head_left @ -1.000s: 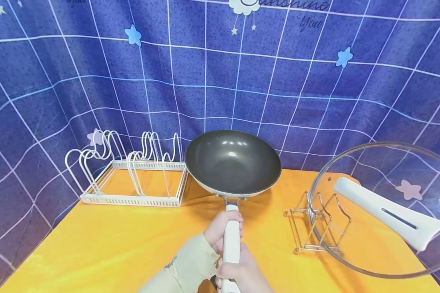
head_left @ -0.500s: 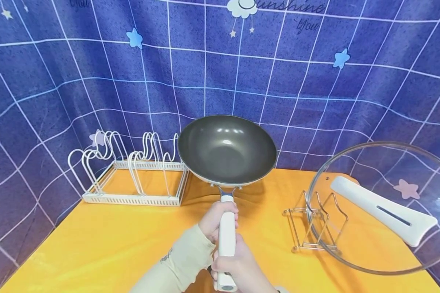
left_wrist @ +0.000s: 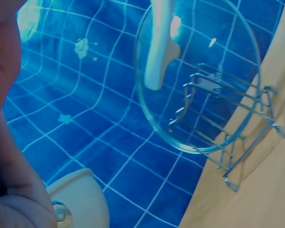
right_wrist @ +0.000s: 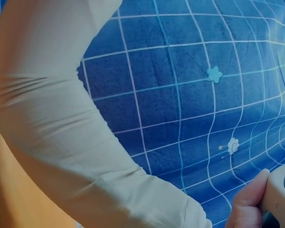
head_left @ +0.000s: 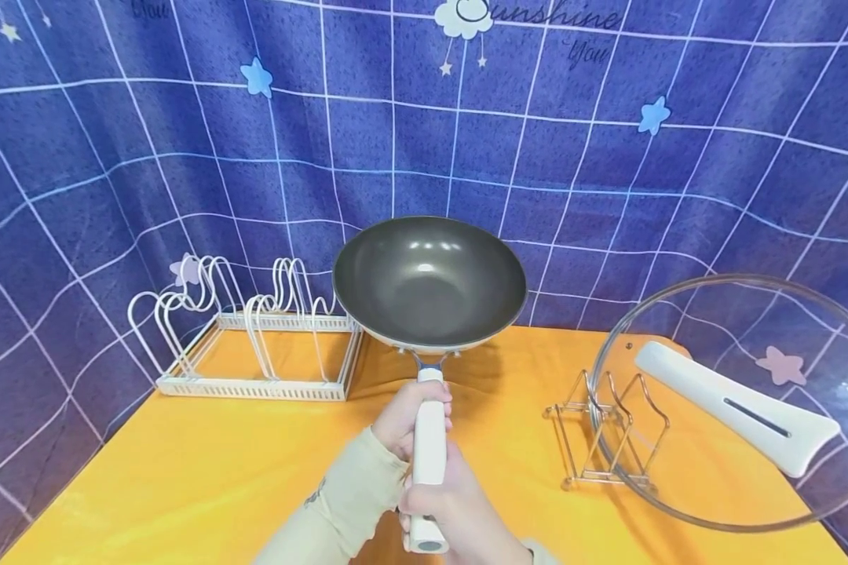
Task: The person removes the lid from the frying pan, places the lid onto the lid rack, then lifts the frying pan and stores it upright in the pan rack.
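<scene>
A wok (head_left: 427,275) with a dark inside and a pale outside is held up at the middle of the head view, its bowl tilted toward me. My left hand (head_left: 405,420) grips the white handle (head_left: 429,447) near the bowl. Lower down, my right hand (head_left: 459,498) wraps the same handle close to its end, thumb across the top. In the left wrist view, the wok's pale outer side (left_wrist: 88,199) shows beside the left hand (left_wrist: 14,190). The right wrist view catches the handle's end (right_wrist: 280,183) by the right hand (right_wrist: 249,204).
A white rack (head_left: 254,387) with upright loops stands at the left, close to the wok. On the right, a glass lid (head_left: 721,522) with a long white handle (head_left: 742,408) stands in a small metal wire rack (head_left: 608,475). The yellow table (head_left: 205,471) backs onto a blue grid curtain (head_left: 537,141).
The wok has risen and shifted left, with both hands still on its handle. The handle's end has come into view at the bottom. Rack and lid stay put.
</scene>
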Available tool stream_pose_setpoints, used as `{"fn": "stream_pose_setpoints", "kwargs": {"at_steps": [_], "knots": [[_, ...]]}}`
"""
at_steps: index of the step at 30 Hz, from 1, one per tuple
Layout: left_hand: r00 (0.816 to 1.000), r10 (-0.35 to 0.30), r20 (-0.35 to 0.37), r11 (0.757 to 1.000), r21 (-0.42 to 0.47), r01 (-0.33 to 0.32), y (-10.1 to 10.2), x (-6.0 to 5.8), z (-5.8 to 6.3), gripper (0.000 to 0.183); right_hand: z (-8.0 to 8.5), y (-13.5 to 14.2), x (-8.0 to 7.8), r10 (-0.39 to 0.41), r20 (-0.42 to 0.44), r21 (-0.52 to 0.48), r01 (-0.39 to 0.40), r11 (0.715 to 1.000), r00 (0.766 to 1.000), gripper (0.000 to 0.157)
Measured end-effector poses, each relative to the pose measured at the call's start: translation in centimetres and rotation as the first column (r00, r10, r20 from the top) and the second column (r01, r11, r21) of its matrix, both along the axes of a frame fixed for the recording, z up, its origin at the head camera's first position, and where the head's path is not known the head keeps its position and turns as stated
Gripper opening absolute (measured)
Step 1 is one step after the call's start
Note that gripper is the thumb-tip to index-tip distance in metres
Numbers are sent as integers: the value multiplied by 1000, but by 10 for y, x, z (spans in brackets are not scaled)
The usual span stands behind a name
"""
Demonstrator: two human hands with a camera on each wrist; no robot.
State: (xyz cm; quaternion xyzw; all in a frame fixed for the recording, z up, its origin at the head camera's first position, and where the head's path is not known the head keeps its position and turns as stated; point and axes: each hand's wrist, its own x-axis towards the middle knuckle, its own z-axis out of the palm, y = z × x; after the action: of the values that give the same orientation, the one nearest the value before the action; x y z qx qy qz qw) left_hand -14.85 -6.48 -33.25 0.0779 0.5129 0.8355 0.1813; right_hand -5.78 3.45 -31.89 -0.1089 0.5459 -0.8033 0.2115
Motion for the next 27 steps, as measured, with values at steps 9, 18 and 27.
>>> {"fn": "stream_pose_setpoints", "kwargs": {"at_steps": [9,18,27], "knots": [[996,-41,77,999,15,40,-2,-9,14,9,9,-2,-2,-7,-27,-6,7,1000,1000,57],[998,-27,63,999,35,25,1,-14,24,8,19,-1,-5,-15,-73,2,15,1000,997,51],[998,-45,37,998,40,44,2,-15,28,9,20,0,-5,-13,-94,-8,12,1000,995,50]]}}
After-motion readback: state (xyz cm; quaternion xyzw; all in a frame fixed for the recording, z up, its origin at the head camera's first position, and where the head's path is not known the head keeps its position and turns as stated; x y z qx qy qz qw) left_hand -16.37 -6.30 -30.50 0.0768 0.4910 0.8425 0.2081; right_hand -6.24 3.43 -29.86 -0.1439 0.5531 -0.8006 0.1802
